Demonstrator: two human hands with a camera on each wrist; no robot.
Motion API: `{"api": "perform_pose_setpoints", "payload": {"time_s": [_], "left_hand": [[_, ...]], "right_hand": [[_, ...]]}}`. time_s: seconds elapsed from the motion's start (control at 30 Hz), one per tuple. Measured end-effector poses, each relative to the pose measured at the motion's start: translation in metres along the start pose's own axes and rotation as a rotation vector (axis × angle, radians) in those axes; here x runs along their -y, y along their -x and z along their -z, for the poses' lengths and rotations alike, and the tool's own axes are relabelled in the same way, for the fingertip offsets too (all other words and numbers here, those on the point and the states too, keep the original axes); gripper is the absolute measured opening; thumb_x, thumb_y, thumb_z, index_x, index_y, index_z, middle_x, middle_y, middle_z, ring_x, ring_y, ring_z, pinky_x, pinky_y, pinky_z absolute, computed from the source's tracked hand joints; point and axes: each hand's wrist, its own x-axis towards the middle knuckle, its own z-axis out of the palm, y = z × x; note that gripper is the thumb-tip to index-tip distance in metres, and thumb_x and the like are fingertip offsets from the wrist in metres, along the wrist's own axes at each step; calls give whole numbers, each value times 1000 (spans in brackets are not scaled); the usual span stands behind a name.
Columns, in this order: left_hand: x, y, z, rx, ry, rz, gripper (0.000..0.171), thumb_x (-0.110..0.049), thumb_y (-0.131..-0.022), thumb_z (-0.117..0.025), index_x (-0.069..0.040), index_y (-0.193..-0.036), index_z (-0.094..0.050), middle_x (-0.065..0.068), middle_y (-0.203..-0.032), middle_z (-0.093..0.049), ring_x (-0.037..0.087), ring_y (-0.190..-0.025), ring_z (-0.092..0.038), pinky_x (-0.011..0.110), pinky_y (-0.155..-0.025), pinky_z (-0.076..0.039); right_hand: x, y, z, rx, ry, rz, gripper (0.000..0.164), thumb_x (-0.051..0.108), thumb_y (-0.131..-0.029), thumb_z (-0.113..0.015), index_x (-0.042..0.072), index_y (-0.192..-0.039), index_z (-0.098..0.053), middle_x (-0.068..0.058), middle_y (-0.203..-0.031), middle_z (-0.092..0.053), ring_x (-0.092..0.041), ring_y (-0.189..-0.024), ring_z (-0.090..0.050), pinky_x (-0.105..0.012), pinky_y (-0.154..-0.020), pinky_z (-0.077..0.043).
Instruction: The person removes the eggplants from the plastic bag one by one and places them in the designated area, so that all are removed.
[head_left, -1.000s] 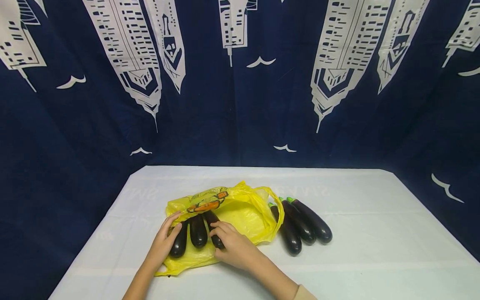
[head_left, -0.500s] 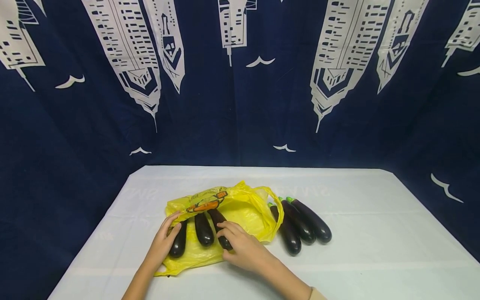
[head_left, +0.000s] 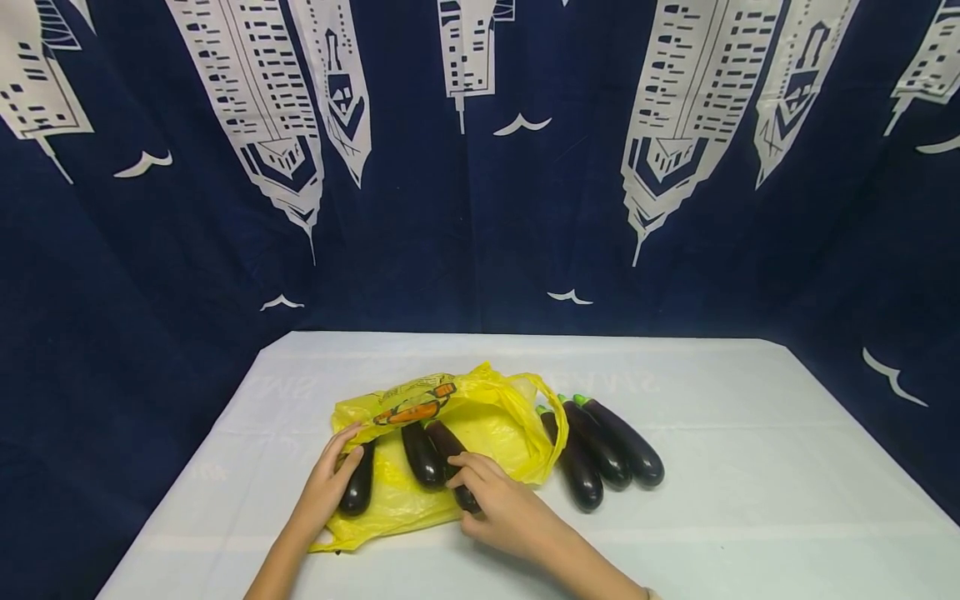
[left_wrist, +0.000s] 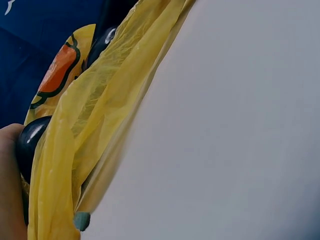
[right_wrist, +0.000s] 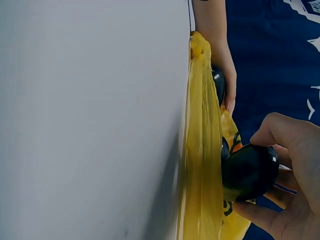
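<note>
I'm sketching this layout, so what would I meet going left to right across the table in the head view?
Left hand, leftmost eggplant, next eggplant, held eggplant, right hand, three-eggplant cluster. The yellow bag overlaps several, so it's omitted.

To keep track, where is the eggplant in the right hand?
In the head view, that eggplant is just left of centre at the opening of the yellow bag, immediately right of another eggplant, gripped by the right hand.
</note>
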Motion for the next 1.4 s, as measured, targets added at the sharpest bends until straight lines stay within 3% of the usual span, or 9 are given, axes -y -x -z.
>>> {"api": "perform_pose_setpoints", "payload": {"time_s": [0.37, 0.63, 0.87, 1.0, 1.13, 1.4], "left_hand": [[0, 0, 0, 1, -2, 5, 44, -35, -96, -42, -13, -135, -40, 10, -148, -26, 35, -138, -17, 61, -105, -21], [2, -1, -1, 0, -10, 7, 45, -37, -96, -42, -14, -135, -40, 9, -148, -27, 35, -138, -18, 61, -105, -22], [3, -1, -2, 9, -24, 19, 45, -37, -96, -41, -16, -136, -38, 10, -149, -25, 36, -138, -16, 63, -104, -21], [3, 0, -2, 10, -27, 18, 45, -37, -96, -41, -16, -136, -38, 10, -148, -25, 37, -138, -17, 63, -104, -21], [3, 0, -2, 7, -26, 17, 45, -37, -96, -41, -16, -136, -39, 10, -148, -26, 37, -138, -17, 63, -104, -22], [3, 0, -1, 8, -21, 21, 45, -36, -96, -41, -15, -136, -38, 10, -148, -25, 37, -138, -16, 64, -104, -20]], "right_hand": [[-7, 14, 7, 26, -48, -59, 26, 16, -78, -62, 14, -104, -56, -3, -136, -45, -21, -126, -43, -15, -68, -47], [-11, 24, 11, -39, -43, -29, 24, 16, -78, -62, 16, -101, -56, -1, -135, -46, -19, -126, -44, -24, -82, -51], [-14, 35, 16, -67, -33, -55, 25, 15, -76, -64, 16, -99, -58, 2, -136, -45, -18, -127, -43, -36, -94, -47], [-16, 40, 20, -101, -18, -46, 24, 15, -75, -65, 16, -98, -58, 2, -136, -45, -17, -127, -43, -33, -92, -48], [-18, 46, 25, -153, 10, -32, 23, 14, -74, -66, 18, -96, -58, 4, -135, -46, -16, -126, -44, -24, -82, -52], [-30, 52, 40, -247, 67, -34, 28, 11, -71, -68, 18, -96, -58, 5, -136, -45, -17, -125, -44, -23, -78, -53]]}}
